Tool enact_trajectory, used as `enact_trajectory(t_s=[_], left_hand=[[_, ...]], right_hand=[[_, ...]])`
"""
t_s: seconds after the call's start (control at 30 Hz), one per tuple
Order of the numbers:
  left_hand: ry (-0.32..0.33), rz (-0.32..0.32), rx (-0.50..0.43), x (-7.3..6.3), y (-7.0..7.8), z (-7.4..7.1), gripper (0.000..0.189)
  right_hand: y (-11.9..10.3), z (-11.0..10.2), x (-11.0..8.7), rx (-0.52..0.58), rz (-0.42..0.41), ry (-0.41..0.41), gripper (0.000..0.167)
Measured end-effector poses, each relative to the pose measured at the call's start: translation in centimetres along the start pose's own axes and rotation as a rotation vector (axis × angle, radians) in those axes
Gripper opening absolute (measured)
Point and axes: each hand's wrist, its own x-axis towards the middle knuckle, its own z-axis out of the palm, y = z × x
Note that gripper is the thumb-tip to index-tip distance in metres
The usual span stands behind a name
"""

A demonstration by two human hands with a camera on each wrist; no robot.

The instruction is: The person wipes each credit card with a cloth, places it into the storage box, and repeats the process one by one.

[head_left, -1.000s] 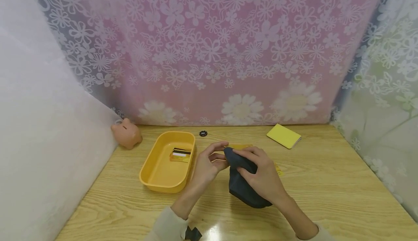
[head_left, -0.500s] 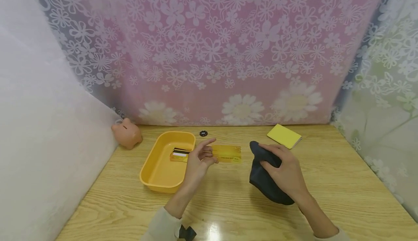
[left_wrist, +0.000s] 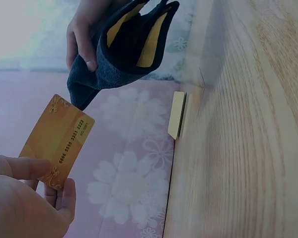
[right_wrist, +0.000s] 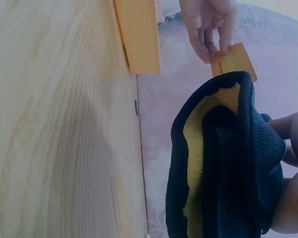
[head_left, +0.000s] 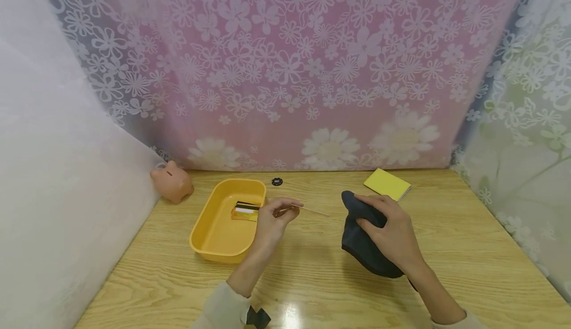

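Note:
My left hand [head_left: 273, 220] pinches a gold bank card [left_wrist: 57, 141] between thumb and fingers, to the right of the yellow tray. The card appears almost edge-on in the head view; embossed numbers show in the left wrist view. My right hand [head_left: 392, 232] grips a dark blue fleece pouch [head_left: 368, 254] by its upper end, raised over the table. Its mouth gapes, and a yellow lining [right_wrist: 193, 163] shows inside. A gap separates card and pouch in the head view.
Cards [head_left: 245, 211] lie in the yellow tray [head_left: 196, 235] at left, beside a piggy bank [head_left: 172, 183]. A black chip [head_left: 277, 182] and yellow notebook [head_left: 387, 183] are at the back. Another card [right_wrist: 119, 206] lies on the table, hidden in the head view.
My right hand has carried the pouch to the right, away from my left hand. The gold card came into full view between them, then turned nearly edge-on.

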Motion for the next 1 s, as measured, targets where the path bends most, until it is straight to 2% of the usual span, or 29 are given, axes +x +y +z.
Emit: enact_trajectory(t_s=[0.2,0.4,0.63,0.7,0.83,1.0], left_hand=[[-0.024,-0.001,-0.028,-0.1,0.1,-0.1,0.018],[-0.104,0.022,-0.090,-0.3,0.3,0.0,0.026],[-0.200,0.074,-0.075,-0.8,0.7,-0.2,0.032],[-0.203,0.071,-0.083,-0.8,0.7,-0.1,0.032],[-0.169,0.063,-0.084,-0.8,0.9,0.2,0.034],[-0.135,0.048,-0.085,-0.7,0.9,0.5,0.048]], right_hand=[[0.0,0.0,0.1,0.010,-0.007,0.005,0.059],[-0.2,0.0,0.2,0.017,-0.019,0.013,0.060],[-1.1,-0.3,0.2,0.038,-0.033,0.019,0.064],[-1.6,-0.5,0.2,0.046,-0.044,0.021,0.065],[-2.7,-0.6,0.3,0.067,-0.068,0.023,0.066],[-3.2,-0.1,0.5,0.098,-0.090,0.016,0.065]])
